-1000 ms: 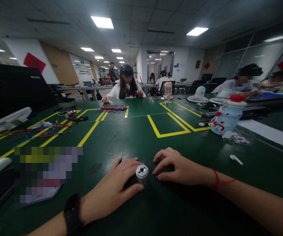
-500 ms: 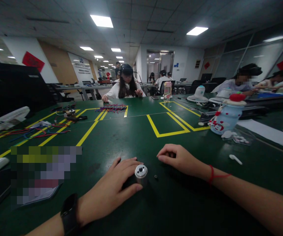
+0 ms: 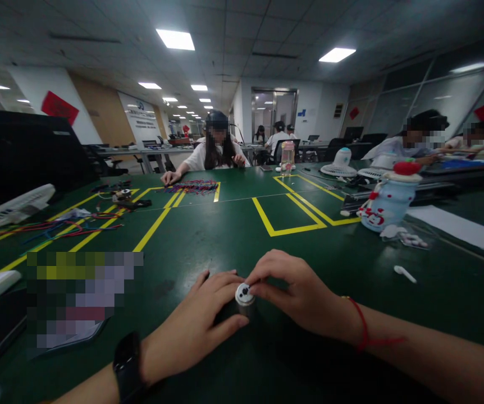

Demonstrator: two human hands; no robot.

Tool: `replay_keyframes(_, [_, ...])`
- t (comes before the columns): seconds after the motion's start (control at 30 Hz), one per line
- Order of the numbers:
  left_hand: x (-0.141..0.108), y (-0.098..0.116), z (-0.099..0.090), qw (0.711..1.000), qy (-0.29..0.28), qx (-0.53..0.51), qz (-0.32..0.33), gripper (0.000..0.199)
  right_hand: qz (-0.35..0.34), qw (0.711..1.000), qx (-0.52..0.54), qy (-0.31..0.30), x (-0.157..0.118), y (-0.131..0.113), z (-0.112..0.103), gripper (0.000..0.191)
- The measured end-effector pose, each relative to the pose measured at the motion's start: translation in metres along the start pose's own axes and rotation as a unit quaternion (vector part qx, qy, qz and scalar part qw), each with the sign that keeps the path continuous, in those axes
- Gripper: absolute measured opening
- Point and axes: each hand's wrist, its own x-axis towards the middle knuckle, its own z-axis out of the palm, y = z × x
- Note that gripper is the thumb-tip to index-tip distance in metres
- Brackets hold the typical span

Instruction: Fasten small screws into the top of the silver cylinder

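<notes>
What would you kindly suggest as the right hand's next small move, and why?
Perhaps press the right hand gently down at the metal cylinder: the fingertips sit at its top, and the left hand curves around the upright cylinder's side.

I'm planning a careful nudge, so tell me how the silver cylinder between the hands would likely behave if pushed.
The silver cylinder looks metallic, so it is probably rigid and fairly heavy for its size. Standing on end, it might tip if pushed high; its round side suggests it could then roll.
</notes>
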Motion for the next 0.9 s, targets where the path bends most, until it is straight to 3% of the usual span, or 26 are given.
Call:
replay_keyframes(0.27, [0.0018, 0.0022, -0.0026, 1.0, -0.003, -0.001, -0.001, 0.046, 0.032, 0.999, 0.01, 0.006, 0.0052, -0.0113, 0.005, 0.007])
replay_keyframes(0.4, [0.0025, 0.0036, -0.0032, 1.0, -0.005, -0.002, -0.001, 0.044, 0.06, 0.998, -0.006, -0.03, 0.0071, -0.0095, 0.0026, 0.007])
replay_keyframes(0.7, [0.001, 0.0013, -0.0011, 1.0, -0.006, 0.004, 0.004, 0.047, 0.018, 1.0, 0.01, 0.016, 0.004, -0.0064, 0.0073, 0.007])
replay_keyframes(0.9, [0.0024, 0.0033, -0.001, 1.0, -0.013, -0.001, 0.0, 0.047, 0.042, 0.999, 0.025, -0.014, 0.0054, -0.0115, 0.0084, 0.007])
